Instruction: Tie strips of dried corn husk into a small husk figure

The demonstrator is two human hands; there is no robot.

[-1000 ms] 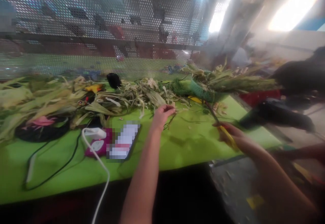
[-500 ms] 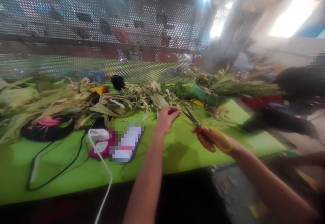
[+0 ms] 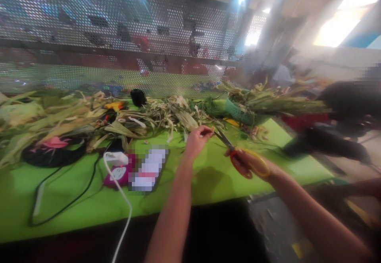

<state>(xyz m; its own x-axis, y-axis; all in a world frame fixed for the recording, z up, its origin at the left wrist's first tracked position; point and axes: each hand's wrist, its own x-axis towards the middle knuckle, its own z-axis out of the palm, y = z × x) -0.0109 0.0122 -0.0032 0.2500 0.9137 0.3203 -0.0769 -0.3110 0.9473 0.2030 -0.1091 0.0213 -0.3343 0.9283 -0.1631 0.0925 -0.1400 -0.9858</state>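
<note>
My left hand (image 3: 197, 140) is closed in a pinch above the green table (image 3: 208, 191), gripping a small pale scrap of husk (image 3: 212, 129) at the fingertips. Facing it from the right, my right hand (image 3: 248, 159) is wrapped around a pair of scissors (image 3: 227, 141) with red and yellow handles. The scissor blades are parted slightly and point up and left, their tips close to the scrap. Whether the blades touch it I cannot tell. Behind both hands lies a heap of dried corn husks (image 3: 181, 114).
At the left lie more husks (image 3: 65, 116), a black pouch (image 3: 53, 155) with pink on it, a white charger (image 3: 117, 159) with a cable, a purple case (image 3: 114, 177) and a phone (image 3: 150, 167). A green basket (image 3: 241, 112) stands back right; another person (image 3: 342, 108) is beyond.
The left hand has shifted slightly right, bringing the scrap nearer to the scissor tips. The scissors stay almost in place, still slightly parted.
</note>
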